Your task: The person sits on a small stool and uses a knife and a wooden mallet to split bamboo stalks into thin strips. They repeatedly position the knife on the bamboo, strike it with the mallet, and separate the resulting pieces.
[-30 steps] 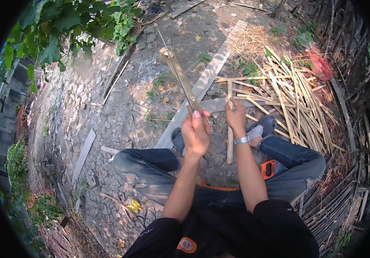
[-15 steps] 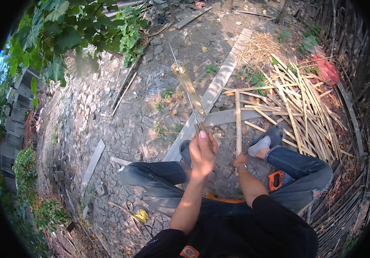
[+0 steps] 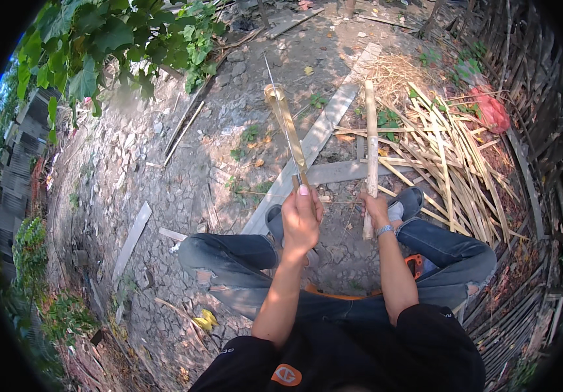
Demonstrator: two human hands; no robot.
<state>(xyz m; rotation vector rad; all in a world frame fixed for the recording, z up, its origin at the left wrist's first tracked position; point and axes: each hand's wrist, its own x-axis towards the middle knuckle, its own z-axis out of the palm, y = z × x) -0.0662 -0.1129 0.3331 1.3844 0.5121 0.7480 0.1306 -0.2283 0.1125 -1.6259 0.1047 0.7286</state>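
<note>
My left hand (image 3: 302, 219) is closed around the handle of a long knife (image 3: 268, 68), its thin blade pointing away from me. Along the blade lies a piece of bamboo (image 3: 286, 124) with a rounded knot at its far end; I cannot tell whether the blade is wedged into it or only touches it. My right hand (image 3: 376, 209) grips a pale round wooden stick (image 3: 371, 134) low on its length, and the stick points away from me. The two hands are apart, in front of my bent knees.
A loose heap of split bamboo strips (image 3: 448, 157) lies at the right. Grey planks (image 3: 324, 134) cross on the cracked ground ahead. A red bag (image 3: 490, 111) sits beyond the heap. An orange-handled tool (image 3: 414, 264) rests by my right leg. Leaves (image 3: 111, 32) hang at upper left.
My right hand has lifted the wooden stick off the ground and moved it up and forward. The left hand, with knife and bamboo, has shifted slightly left and nearer.
</note>
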